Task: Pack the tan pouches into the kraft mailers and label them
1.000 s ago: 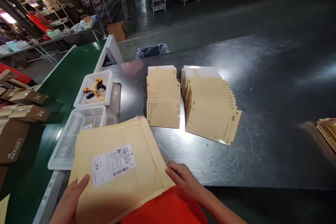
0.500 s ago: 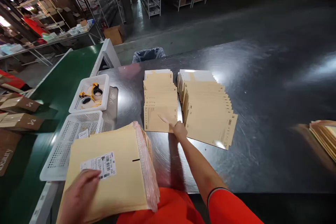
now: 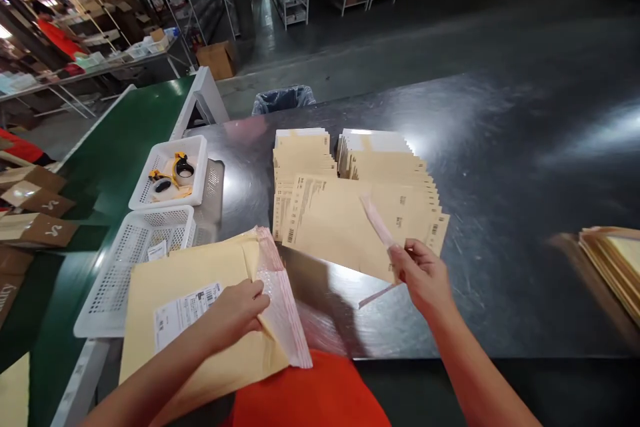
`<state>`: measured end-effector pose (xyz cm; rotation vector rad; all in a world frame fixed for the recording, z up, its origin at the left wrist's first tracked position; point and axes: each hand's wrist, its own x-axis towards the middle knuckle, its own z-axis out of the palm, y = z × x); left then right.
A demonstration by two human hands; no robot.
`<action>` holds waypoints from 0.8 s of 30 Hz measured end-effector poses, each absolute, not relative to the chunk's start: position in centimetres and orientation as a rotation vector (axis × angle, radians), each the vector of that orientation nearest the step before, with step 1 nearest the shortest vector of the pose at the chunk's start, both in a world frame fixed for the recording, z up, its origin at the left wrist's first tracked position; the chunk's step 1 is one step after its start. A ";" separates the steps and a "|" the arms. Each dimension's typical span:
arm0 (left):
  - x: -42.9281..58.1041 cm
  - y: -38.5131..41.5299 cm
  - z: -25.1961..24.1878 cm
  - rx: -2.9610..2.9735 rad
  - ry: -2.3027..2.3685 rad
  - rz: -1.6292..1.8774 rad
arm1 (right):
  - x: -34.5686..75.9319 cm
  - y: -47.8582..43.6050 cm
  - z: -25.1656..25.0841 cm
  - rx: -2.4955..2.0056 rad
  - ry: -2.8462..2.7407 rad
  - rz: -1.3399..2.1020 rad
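Note:
My left hand (image 3: 245,310) pinches the opening edge of the top padded envelope (image 3: 145,293), pulling its bubble-lined mouth apart. That envelope bears a white shipping label (image 3: 183,313), partly covered by my hand and forearm, and lies on a pile of the same kind. In my right hand (image 3: 425,273), thumb and fingers grip the corner of a flat tan printed envelope (image 3: 345,220). A thin pale strip (image 3: 377,220) is also at those fingers. The held envelope overlaps two fanned stacks, the left stack (image 3: 300,157) and the right stack (image 3: 395,167).
Left of the steel table (image 3: 510,267) runs a green conveyor (image 3: 135,123) with brown boxes (image 3: 40,230). White baskets, one with tape dispensers (image 3: 173,177), stand between. More envelopes (image 3: 610,267) lie far right. A lined bin (image 3: 283,100) is behind the table; a person in red (image 3: 57,37) is far left.
My right hand has lifted the tan envelope off the left stack and carried it rightward. My left hand has moved from beside the label to the padded envelope's mouth, which is now opened.

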<state>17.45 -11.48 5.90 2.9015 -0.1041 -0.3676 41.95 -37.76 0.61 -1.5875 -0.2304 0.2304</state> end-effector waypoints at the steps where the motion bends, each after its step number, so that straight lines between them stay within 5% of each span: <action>1: 17.4 -11.4 5.9 2.890 -0.091 -0.357 | 40.9 -38.2 1.6 -1.571 -0.196 0.217; 6: 17.2 -11.4 6.1 2.858 -0.001 -0.246 | 36.9 -39.1 3.1 -1.666 -0.254 0.288; 14: 17.2 -13.1 5.3 2.763 -0.081 -0.152 | 37.3 -39.3 1.7 -1.585 -0.518 0.913; 24: 19.6 -14.9 8.2 2.709 -0.259 -0.135 | 30.0 -29.9 3.1 -1.648 -1.204 0.968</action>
